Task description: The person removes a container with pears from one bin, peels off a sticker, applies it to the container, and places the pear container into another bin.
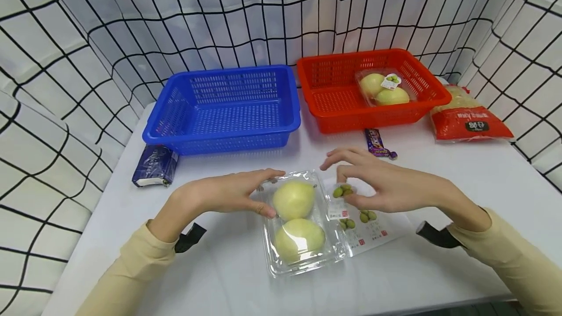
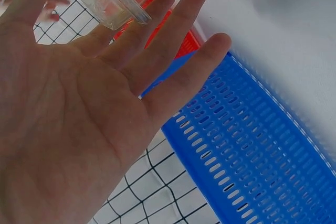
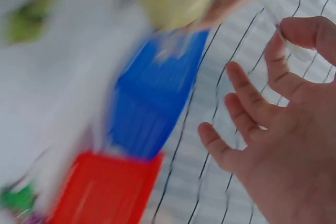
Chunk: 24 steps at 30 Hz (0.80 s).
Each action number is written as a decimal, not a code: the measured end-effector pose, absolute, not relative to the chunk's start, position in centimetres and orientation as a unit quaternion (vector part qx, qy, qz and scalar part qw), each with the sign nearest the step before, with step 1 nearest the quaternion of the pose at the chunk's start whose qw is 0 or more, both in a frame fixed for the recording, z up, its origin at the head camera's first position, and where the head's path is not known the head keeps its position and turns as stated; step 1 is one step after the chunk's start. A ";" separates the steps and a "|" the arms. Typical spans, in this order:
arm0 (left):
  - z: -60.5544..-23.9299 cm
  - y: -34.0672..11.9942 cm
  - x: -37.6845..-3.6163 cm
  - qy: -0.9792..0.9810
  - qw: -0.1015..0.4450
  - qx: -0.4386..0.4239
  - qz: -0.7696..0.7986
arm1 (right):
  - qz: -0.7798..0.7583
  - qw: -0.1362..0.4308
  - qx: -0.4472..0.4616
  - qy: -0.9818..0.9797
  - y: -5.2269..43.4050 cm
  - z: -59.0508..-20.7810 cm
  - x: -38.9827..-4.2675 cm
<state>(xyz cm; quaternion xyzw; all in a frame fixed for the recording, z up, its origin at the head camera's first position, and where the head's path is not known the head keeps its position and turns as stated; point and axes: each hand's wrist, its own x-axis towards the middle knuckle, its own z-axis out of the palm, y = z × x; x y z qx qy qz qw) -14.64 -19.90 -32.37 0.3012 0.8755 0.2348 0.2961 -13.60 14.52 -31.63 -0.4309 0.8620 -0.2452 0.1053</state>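
A clear plastic clamshell box (image 1: 271, 257) with two pale yellow-green melon-like fruits (image 1: 300, 240) lies in the middle of the white table. My left hand (image 1: 224, 191) is at its upper left side, fingers fairly straight and thumb right at the edge; the left wrist view shows the palm (image 2: 100, 108) with fingers extended beside the box. My right hand (image 1: 377, 179) pinches a small label (image 1: 337, 209) printed with green fruit between thumb and index finger, its other fingers spread. This label overlaps the box's right edge. Below the hand lies a sheet of similar labels (image 1: 375, 238).
A blue basket (image 1: 219, 143) stands back left, a red basket (image 1: 369, 120) back right with another boxed pair of fruits (image 1: 386, 92). Around them lie a dark blue packet (image 1: 154, 166), a purple candy wrapper (image 1: 376, 143) and a red-and-clear food bag (image 1: 470, 118). Black wire mesh (image 1: 285, 18) encloses the table.
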 end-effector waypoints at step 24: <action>-32.1 -20.5 -14.5 0.870 0.283 0.327 0.235 | -0.043 -0.134 -0.516 0.845 7.2 -32.9 -12.0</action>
